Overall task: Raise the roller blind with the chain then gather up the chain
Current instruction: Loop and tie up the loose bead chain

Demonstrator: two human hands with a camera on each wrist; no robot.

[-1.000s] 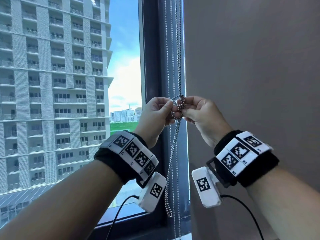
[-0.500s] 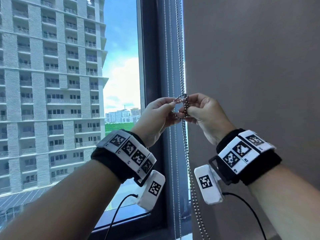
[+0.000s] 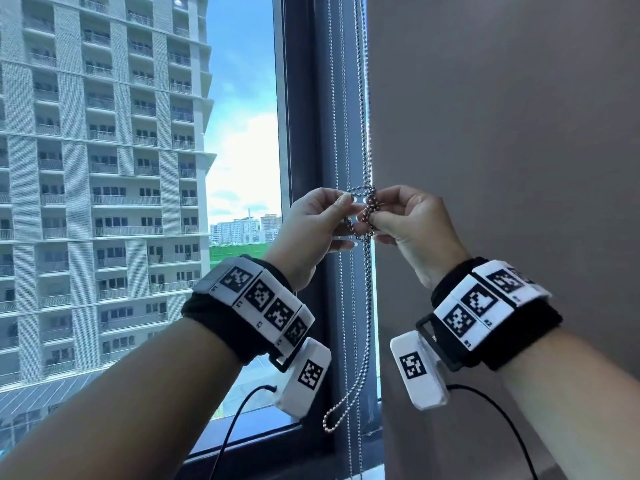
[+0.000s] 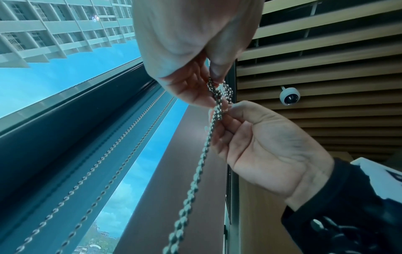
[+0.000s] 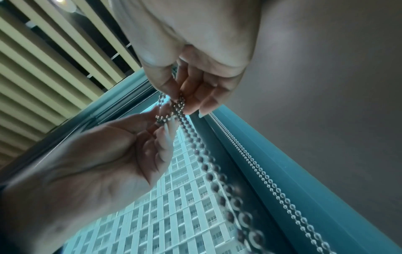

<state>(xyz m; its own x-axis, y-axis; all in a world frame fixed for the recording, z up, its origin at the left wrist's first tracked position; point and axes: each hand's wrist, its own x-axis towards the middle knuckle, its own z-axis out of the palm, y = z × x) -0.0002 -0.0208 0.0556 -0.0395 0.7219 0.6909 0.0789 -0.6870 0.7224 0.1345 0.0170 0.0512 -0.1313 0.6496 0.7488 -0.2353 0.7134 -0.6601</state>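
A metal bead chain (image 3: 363, 216) is bunched into a small knot-like bundle in front of the dark window frame. My left hand (image 3: 348, 216) pinches the bundle from the left and my right hand (image 3: 375, 211) pinches it from the right, thumbs on top. A doubled loop of chain (image 3: 360, 358) hangs below the bundle and ends near the sill. In the left wrist view my left hand's fingers (image 4: 195, 89) meet the bundle (image 4: 219, 96) against the right hand (image 4: 261, 137). In the right wrist view the chain (image 5: 208, 163) drops away, blurred.
A second pair of thin chains (image 3: 343, 306) hangs straight along the window frame (image 3: 304, 150), behind my hands. A grey-brown panel (image 3: 502, 150) fills the right side. The glass (image 3: 242, 98) at the left is uncovered. A slatted ceiling with a small camera (image 4: 289, 96) is overhead.
The hanging loop swung out to the right and has come back left, its lower end in view again. A small loop of chain now stands between my thumbs. Both hands stayed in place.
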